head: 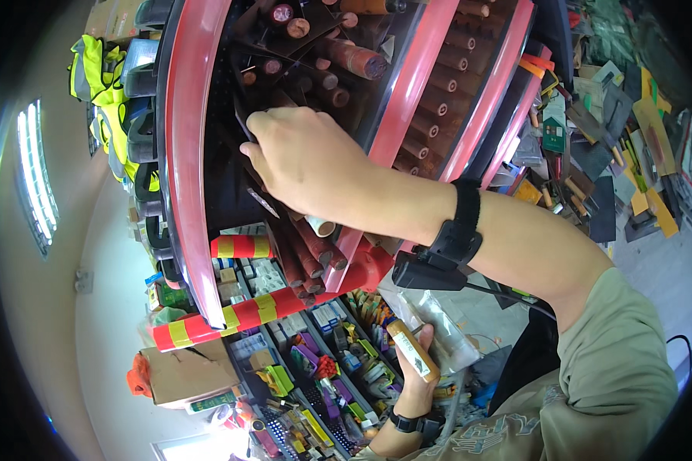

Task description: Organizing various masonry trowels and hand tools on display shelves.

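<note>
My right hand (305, 147), with a black strap and device (432, 259) on its wrist, reaches into a dark shelf bin. Its fingers curl down beside dark flat metal plates, and whatever lies under the fingertips is hidden. Around it are several reddish-brown round handles (308, 253), some jutting over the shelf edge, and a thick handle end (360, 60). Lower in the picture my left hand (418, 354), wearing a black watch, is closed on a tool with a light wooden handle (412, 351) that bears writing. A short metal shaft shows by its thumb.
Pink label strips (193, 115) edge the tiered shelves. A red pole with yellow bands (248, 311) crosses below them. Further racks (323, 369) hold small packaged goods. A cardboard box (187, 371), hi-vis vests (109, 104), a clear plastic bag (438, 328) and piled hand tools (605, 144) surround me.
</note>
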`<state>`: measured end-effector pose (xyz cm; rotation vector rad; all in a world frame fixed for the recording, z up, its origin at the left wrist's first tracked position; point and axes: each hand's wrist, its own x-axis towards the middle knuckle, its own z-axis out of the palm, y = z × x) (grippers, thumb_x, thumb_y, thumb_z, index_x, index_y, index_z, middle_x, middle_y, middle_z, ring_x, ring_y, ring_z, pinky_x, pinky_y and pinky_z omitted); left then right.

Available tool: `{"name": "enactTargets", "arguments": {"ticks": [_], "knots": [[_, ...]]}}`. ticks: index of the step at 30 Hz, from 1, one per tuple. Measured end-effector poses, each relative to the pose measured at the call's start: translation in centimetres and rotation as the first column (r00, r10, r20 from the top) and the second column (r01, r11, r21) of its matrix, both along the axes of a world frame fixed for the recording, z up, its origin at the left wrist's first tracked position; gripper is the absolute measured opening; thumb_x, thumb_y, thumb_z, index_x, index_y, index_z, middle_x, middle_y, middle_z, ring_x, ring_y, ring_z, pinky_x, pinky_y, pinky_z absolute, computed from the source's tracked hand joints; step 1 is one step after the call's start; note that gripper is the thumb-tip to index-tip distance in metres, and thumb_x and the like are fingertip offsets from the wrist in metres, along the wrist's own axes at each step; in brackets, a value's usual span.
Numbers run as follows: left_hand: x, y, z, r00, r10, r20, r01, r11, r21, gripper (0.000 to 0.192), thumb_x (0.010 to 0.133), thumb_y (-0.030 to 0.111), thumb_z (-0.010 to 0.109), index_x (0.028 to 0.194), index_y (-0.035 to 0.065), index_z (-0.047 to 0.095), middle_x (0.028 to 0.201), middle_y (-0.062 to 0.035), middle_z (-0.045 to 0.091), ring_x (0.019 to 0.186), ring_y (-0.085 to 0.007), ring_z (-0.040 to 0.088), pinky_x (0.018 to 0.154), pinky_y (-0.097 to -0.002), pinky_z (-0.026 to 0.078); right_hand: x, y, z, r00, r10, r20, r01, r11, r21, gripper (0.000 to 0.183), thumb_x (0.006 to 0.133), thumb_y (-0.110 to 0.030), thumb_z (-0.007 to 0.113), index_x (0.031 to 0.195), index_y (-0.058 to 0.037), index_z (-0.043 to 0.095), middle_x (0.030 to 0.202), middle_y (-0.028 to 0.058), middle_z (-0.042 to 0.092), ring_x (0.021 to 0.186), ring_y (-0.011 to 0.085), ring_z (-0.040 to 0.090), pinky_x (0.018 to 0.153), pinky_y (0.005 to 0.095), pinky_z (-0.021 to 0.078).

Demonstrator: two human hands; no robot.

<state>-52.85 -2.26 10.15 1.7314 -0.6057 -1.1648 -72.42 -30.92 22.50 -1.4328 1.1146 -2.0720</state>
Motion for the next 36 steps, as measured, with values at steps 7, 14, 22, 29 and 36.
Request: {"name": "enactTargets", "arguments": {"ticks": [7, 14, 22, 29, 36], "knots": [[-1.3, 0.1, 1.3, 0.992, -0.12, 0.042, 0.122, 0.992, -0.034, 0.043, 0.089, 0.006, 0.071, 0.128, 0.0121, 0.054, 0.12, -0.001, 0.062, 0.111, -0.0182, 0.059, 0.096, -0.0347, 0.047, -2.9, 4.9, 2.0, 0.982, -0.191, -0.001, 0.19, 0.973, -0.132, 0.017, 0.082, -0.014, 0.067, 0.08, 0.0004, 0.058, 0.069, 0.0139, 0.063, 0.062, 0.0289, 0.067, 0.056, 0.038, 0.0563], [0.1, -3.0, 7.4, 0.942, -0.333, 0.052, 0.332, 0.89, -0.314, 0.053, 0.077, 0.03, 0.083, 0.115, 0.0053, 0.055, 0.094, -0.0103, 0.068, 0.085, -0.0227, 0.067, 0.074, -0.0349, 0.055, -13.8, 14.9, -0.7, 0.994, 0.022, 0.106, -0.021, 1.0, -0.018, 0.019, 0.1, -0.009, 0.053, 0.105, 0.0049, 0.065, 0.087, 0.0038, 0.065, 0.073, 0.0062, 0.059, 0.067, 0.021, 0.0457], [-4.2, -5.5, 5.8, 0.629, -0.751, -0.199, 0.647, 0.648, -0.401, 0.037, 0.069, 0.02, 0.089, 0.083, 0.0067, 0.057, 0.146, -0.0283, 0.044, 0.144, -0.0414, 0.033, 0.115, -0.0529, 0.033, -13.4, 17.2, -4.3, 0.73, 0.623, -0.281, -0.428, 0.737, 0.523, 0.016, 0.086, -0.009, 0.062, 0.079, 0.0049, 0.061, 0.068, 0.0278, 0.062, 0.071, 0.0448, 0.065, 0.066, 0.0502, 0.0509], [-9.3, -3.6, 5.2, 0.84, -0.501, -0.21, 0.451, 0.858, -0.245, 0.067, 0.079, 0.022, 0.086, 0.131, 0.0033, 0.046, 0.11, -0.0073, 0.066, 0.097, -0.0194, 0.066, 0.086, -0.033, 0.055, -12.1, 17.6, -4.7, 0.76, 0.646, 0.071, -0.585, 0.632, 0.509, 0.025, 0.087, -0.012, 0.066, 0.101, 0.007, 0.057, 0.076, 0.0268, 0.066, 0.075, 0.0429, 0.068, 0.068, 0.0467, 0.0527], [-7.2, -6.0, 4.7, 0.97, -0.164, -0.177, 0.114, 0.958, -0.262, 0.043, 0.09, 0.04, 0.071, 0.109, 0.0033, 0.058, 0.088, -0.006, 0.062, 0.079, -0.0156, 0.064, 0.063, -0.0252, 0.057, -10.7, 22.6, -6.9, 0.922, 0.376, 0.09, -0.386, 0.912, 0.142, 0.04, 0.086, -0.029, 0.073, 0.109, -0.0018, 0.055, 0.09, 0.0124, 0.057, 0.074, 0.0246, 0.065, 0.06, 0.0331, 0.0521]]}}
